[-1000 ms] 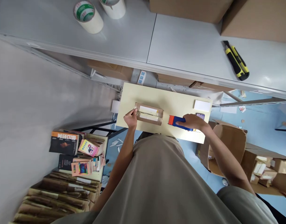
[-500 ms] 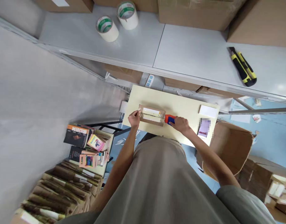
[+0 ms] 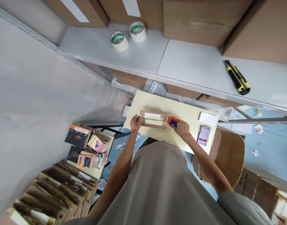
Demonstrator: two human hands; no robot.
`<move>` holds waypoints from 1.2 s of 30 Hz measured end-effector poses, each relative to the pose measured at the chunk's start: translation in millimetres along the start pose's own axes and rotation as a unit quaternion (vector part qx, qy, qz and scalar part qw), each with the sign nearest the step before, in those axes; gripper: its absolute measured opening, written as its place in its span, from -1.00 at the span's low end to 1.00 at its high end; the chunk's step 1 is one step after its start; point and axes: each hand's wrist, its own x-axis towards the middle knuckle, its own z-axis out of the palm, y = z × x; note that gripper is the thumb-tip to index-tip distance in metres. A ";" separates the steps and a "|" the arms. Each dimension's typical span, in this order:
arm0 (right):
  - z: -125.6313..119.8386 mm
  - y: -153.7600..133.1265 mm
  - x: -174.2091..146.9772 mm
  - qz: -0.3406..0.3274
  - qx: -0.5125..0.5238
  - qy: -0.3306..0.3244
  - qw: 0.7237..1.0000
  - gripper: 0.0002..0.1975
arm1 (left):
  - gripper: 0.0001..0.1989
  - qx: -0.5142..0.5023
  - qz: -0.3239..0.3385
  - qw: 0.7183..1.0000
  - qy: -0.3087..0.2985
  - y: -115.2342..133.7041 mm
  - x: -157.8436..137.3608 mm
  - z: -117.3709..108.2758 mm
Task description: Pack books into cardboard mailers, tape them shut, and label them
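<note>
A small brown cardboard package [image 3: 145,124] with white labels and a shiny strip of clear tape along its middle lies on the pale work table [image 3: 155,98]. My left hand [image 3: 135,122] is at its left end, fingers closed on that edge. In my right hand [image 3: 182,128] is an orange and blue tape dispenser [image 3: 172,121], gripped with the fingers wrapped round it. The dispenser's front sits just beyond the package's right end, with a narrow gap. Whether tape still joins the two I cannot tell.
A phone [image 3: 204,135] and a white box [image 3: 208,118] lie at the table's right. Above, a grey shelf [image 3: 143,61] bears tape rolls [image 3: 120,42], a utility knife [image 3: 237,78] and cartons. Books [image 3: 79,136] are stacked at left; an open carton [image 3: 230,156] stands at right.
The dispenser has drawn slightly right, away from the package's end. My left hand stays at the left end, its fingers now lower on the edge. The camera view has shifted, showing more of the shelf.
</note>
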 end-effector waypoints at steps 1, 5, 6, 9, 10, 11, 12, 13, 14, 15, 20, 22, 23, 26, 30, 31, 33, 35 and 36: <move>-7.0 3.9 -5.3 0.000 0.013 0.012 1.000 -0.50 | -0.66 -0.007 0.000 1.000 0.011 6.2 -3.2 -1.3; -54.4 25.6 -34.7 -0.038 0.113 0.054 0.991 -0.58 | -0.64 -0.046 0.153 0.986 0.035 58.9 -34.8 -5.9; -69.8 30.6 -42.3 -0.065 0.141 0.073 0.985 -0.58 | -0.65 -0.057 0.227 0.972 0.032 79.2 -46.7 -6.9; -118.4 38.0 -56.4 -0.157 0.178 0.172 0.956 -0.46 | -0.69 -0.079 0.410 0.908 0.044 149.6 -80.7 -8.1; -134.5 37.1 -56.3 -0.183 0.174 0.217 0.943 -0.43 | -0.69 -0.088 0.458 0.883 0.043 173.4 -88.1 -7.1; -150.3 34.7 -53.2 -0.206 0.161 0.265 0.928 -0.41 | -0.68 -0.097 0.496 0.862 0.039 196.3 -92.3 -4.9; -165.6 31.2 -47.0 -0.224 0.141 0.312 0.912 -0.42 | -0.65 -0.105 0.526 0.843 0.033 217.6 -93.0 -1.4; -180.0 27.3 -37.9 -0.236 0.115 0.353 0.898 -0.44 | -0.62 -0.105 0.548 0.829 0.022 236.9 -90.3 3.5; -193.2 23.3 -26.2 -0.241 0.089 0.387 0.885 -0.46 | -0.59 -0.103 0.564 0.820 0.011 253.9 -84.9 9.4; -204.8 20.0 -12.6 -0.239 0.065 0.414 0.876 -0.48 | -0.56 -0.099 0.570 0.815 0.001 268.2 -77.6 16.1; -234.7 21.3 59.8 -0.175 0.015 0.460 0.871 -0.52 | -0.46 -0.058 0.572 0.816 -0.063 295.2 -47.2 41.3; -236.9 28.1 77.8 -0.161 0.012 0.452 0.877 -0.50 | -0.46 -0.047 0.559 0.825 -0.070 284.8 -46.3 42.0; -237.1 31.5 82.2 -0.154 0.012 0.449 0.880 -0.49 | -0.47 -0.044 0.550 0.831 -0.071 275.6 -47.3 40.7; -231.4 36.0 75.0 -0.129 0.027 0.469 0.873 -0.44 | -0.49 -0.032 0.505 0.860 -0.070 232.1 -48.0 33.0; -178.8 20.3 35.1 -0.131 0.105 0.509 0.844 -0.42 | -0.53 -0.002 0.382 0.923 -0.050 141.9 -33.4 17.3; -153.8 12.9 25.0 -0.148 0.130 0.485 0.852 -0.41 | -0.53 0.007 0.337 0.941 -0.039 116.4 -28.6 12.6; -94.2 -3.7 10.0 -0.178 0.178 0.360 0.898 -0.41 | -0.54 0.030 0.233 0.972 -0.022 68.5 -21.2 3.6; -33.0 -20.1 2.9 -0.155 0.208 0.200 0.945 -0.47 | -0.55 0.055 0.121 0.991 -0.017 30.7 -17.8 -2.7; -6.2 -27.6 1.9 -0.133 0.215 0.130 0.959 -0.53 | -0.56 0.065 0.077 0.995 -0.025 17.1 -17.5 -4.4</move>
